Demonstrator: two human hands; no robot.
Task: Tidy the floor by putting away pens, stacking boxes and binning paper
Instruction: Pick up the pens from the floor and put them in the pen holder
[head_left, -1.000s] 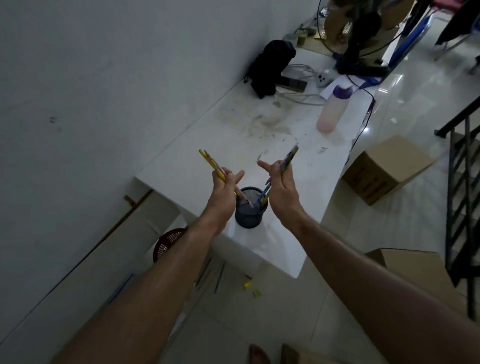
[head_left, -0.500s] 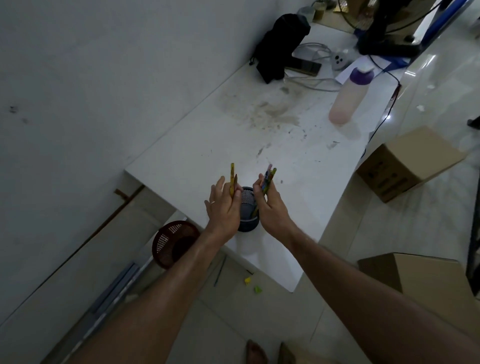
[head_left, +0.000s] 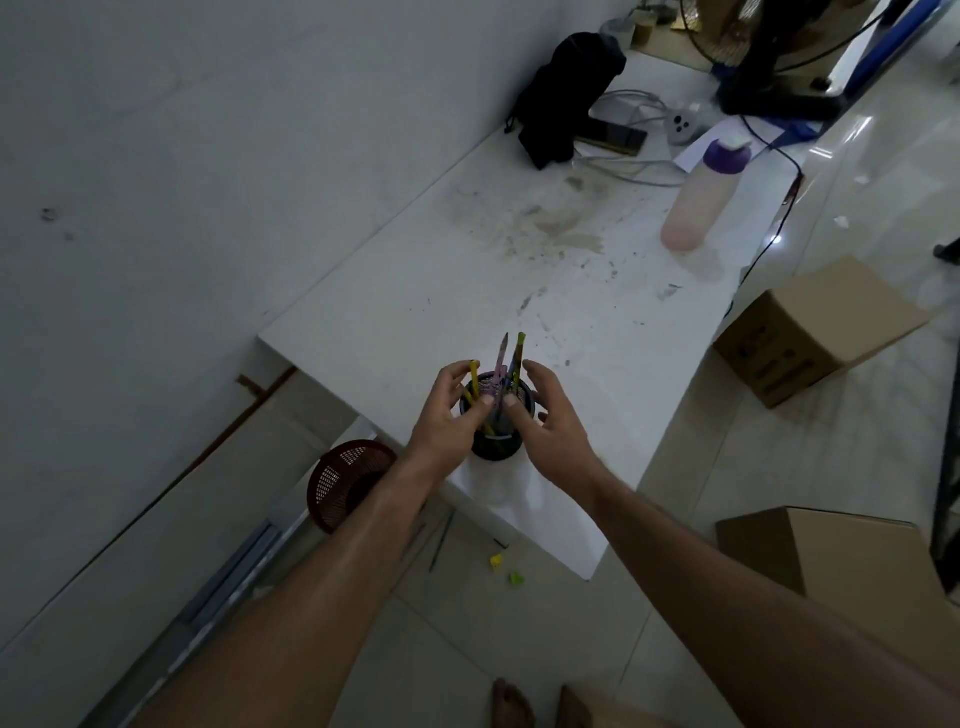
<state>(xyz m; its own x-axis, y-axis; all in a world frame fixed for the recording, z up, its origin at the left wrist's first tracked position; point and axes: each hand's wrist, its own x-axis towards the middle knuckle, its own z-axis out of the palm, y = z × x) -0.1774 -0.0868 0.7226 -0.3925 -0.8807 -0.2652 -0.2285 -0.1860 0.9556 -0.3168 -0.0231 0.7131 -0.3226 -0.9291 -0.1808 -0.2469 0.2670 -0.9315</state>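
Note:
A dark mesh pen holder stands near the front corner of the white table. Several pens, yellow, pink and blue, stick up out of it. My left hand is at its left side and my right hand at its right, fingers loosely spread around the rim, thumbs by the pens. On the floor to the right sit two cardboard boxes. Yellow and green paper scraps lie below the table corner. A thin dark pen lies beside them.
A red mesh basket sits under the table's left end. Farther along the tabletop are a pink bottle with a purple cap, a black bag, cables, a phone and a fan base. My bare feet show at the bottom.
Both hands brought their pens together and lowered them into the holder. The fingers have since loosened and spread round the rim. The view has tilted slightly down.

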